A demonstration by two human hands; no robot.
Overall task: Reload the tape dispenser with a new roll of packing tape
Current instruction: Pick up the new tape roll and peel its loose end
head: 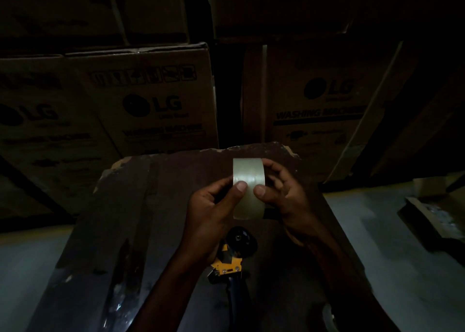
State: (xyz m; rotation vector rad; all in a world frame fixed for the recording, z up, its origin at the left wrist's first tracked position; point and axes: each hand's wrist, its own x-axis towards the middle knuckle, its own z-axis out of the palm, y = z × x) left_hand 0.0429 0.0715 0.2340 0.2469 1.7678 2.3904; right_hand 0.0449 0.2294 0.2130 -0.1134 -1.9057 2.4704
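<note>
A pale, clear roll of packing tape [248, 173] stands on edge in the air above a dark worn table [141, 205]. My left hand [214, 210] grips its left side, thumb pressed on the outer face. My right hand [284, 193] holds the right side, thumb on the face too, fingers curled behind. Below the hands the tape dispenser [235, 256] lies on the table: a black round hub, a yellow frame and a dark handle pointing towards me. No roll sits on its hub.
Large cardboard washing-machine boxes [156, 100] are stacked behind the table, with another box [324, 105] to the right. A grey floor [392, 243] flanks the table. Flattened cardboard [432, 216] lies at the right. The scene is very dim.
</note>
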